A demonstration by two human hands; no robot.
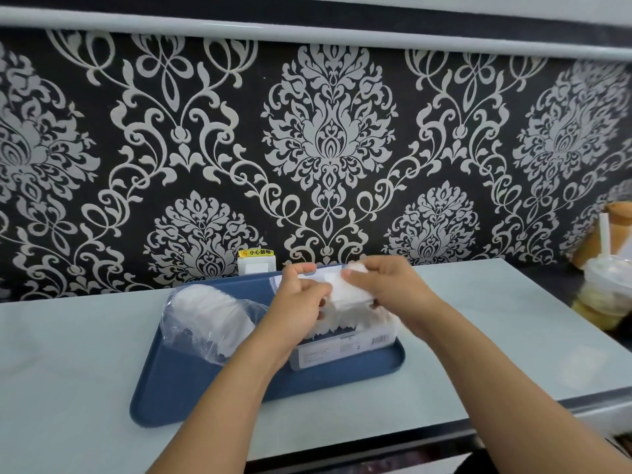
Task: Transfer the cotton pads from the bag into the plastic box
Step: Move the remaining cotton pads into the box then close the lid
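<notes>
cotton pads (349,289) are split btw 3 spots rn: a white stack held up in both hands, a batch already standing on edge in the plastic box (345,347), and more left in the bag (205,319) on the left side of the blue tray (191,395).

left hand (301,302) has fingers curled round the left end of the stack, thumb up near the top edge. right hand (386,285) pinches the right end, fingertips pressed on the pads. stack sits just above the box opening, not yet down in it afaict.

box is clear plastic w/ a label and barcode on the near wall, sitting on the right part of the tray. looks a good way filled, pad edges show above the wall, but hands cover much of the top so can't tell how much room is left. box lid seems to stand open at the back, partly hidden.

bag is clear, crumpled, lying beside the box, w/ a rounded pile of round pads visible through it. so prob around the middle of the job: some in, one stack in transit, a fair lot to go.

elsewhere: pale table (85,354), patterned dark wallpaper, a wall socket (256,265) w/ yellow sticker behind the tray, a bagged drink cup (605,285) w/ straw far right.
</notes>
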